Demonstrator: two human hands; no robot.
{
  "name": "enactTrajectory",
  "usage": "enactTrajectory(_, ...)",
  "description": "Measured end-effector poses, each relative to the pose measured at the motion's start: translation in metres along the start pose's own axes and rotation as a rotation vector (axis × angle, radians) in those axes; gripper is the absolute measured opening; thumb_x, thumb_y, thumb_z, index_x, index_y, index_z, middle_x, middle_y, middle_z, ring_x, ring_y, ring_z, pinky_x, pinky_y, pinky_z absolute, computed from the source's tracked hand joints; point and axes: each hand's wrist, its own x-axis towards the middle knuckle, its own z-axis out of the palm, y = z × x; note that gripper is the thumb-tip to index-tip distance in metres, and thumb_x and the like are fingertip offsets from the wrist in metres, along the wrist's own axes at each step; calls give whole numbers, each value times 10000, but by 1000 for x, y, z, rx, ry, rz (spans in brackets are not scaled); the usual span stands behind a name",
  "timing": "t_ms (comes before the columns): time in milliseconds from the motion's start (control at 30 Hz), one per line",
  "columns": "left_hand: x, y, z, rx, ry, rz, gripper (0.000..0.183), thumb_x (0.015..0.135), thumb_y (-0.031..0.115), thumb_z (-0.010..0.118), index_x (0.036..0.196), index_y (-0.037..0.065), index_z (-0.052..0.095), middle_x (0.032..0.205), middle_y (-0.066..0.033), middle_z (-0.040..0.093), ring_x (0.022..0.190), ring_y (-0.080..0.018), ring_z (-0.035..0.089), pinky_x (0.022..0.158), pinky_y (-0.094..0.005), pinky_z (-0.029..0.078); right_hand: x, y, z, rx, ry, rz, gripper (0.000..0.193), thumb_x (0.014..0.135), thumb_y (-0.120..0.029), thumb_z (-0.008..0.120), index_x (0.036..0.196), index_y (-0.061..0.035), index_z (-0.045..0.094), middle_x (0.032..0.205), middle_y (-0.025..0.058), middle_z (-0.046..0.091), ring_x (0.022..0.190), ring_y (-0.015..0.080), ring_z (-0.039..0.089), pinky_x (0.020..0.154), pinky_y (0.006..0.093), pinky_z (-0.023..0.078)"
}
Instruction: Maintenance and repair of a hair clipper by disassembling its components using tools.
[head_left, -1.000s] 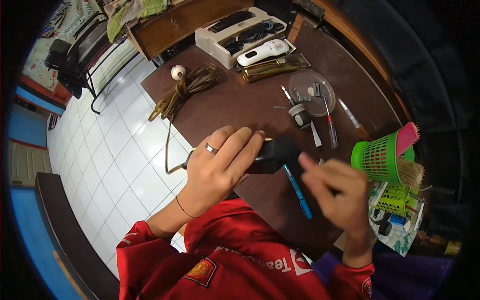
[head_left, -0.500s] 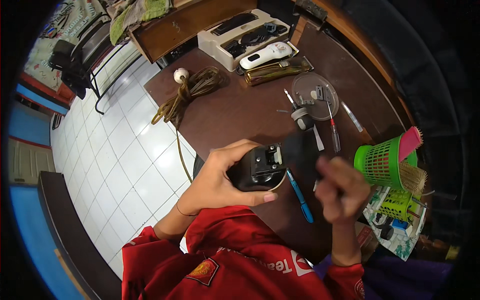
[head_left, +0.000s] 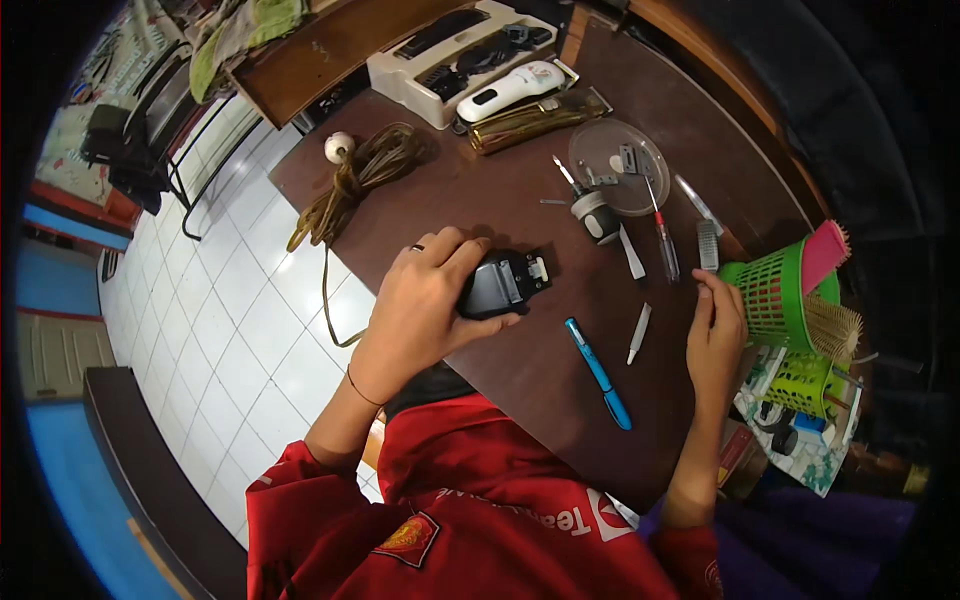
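A black hair clipper [head_left: 490, 288] lies in my left hand [head_left: 425, 285], the thumb along its near side and the fingers over its far side. At its right end the inner mount shows, with a small white piece and no blade on it. My right hand [head_left: 715, 325] is at the right of the table, its fingertips together at the near end of a small grey brush-like piece with fine ridges [head_left: 708, 245]. Between my hands lie a blue pen [head_left: 598, 372] and a small white pointed stick [head_left: 639, 334].
A clear round lid [head_left: 650, 195] holds small metal parts. Near it lie a red-and-clear screwdriver [head_left: 667, 248] and a stubby screwdriver [head_left: 594, 214]. White [head_left: 515, 90] and gold clippers [head_left: 535, 122], a coiled cord [head_left: 370, 180] and a green basket [head_left: 775, 295] stand around.
My right hand has moved right, away from the clipper, and the grey ridged piece now shows at its fingertips. My left hand has turned the clipper and shifted it slightly away from me.
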Motion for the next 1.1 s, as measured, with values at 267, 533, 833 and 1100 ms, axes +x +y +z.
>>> enactTrajectory(267, 7, -4, 5, 151, -153, 15, 558, 654, 412, 843, 1006, 29, 641, 943, -116, 596, 867, -311, 591, 767, -422, 467, 0, 5, 12, 98, -68, 61, 245, 959, -132, 618, 1168, -15, 670, 1050, 165, 671, 968, 346, 654, 874, 404, 499)
enactTrajectory(533, 11, -5, 2, 135, -178, 2, 671, 676, 467, 831, 1146, 24, 646, 1009, -129, 623, 946, -336, 610, 849, -409, 472, -9, 7, 17, -34, 30, -16, 241, 944, -119, 647, 1164, -27, 677, 1160, 137, 633, 1041, 300, 635, 895, 372, 492)
enactTrajectory(833, 22, 12, 0, 7, -126, 12, 637, 650, 346, 900, 1120, 2, 642, 1086, -142, 653, 1006, -329, 648, 886, -398, 505, -8, 5, 19, 2, 82, -41, 246, 909, -88, 670, 1144, -17, 684, 1217, 139, 618, 1105, 306, 614, 947, 382, 478)
enactTrajectory(1100, 18, 13, 21, -118, -20, -114, 503, 716, 184, 862, 1121, 1, 627, 1061, -149, 648, 926, -301, 660, 830, -342, 518, -10, 7, 14, 31, 133, -81, 114, 885, -37, 691, 988, 9, 688, 1171, 127, 632, 1063, 286, 625, 896, 369, 499)
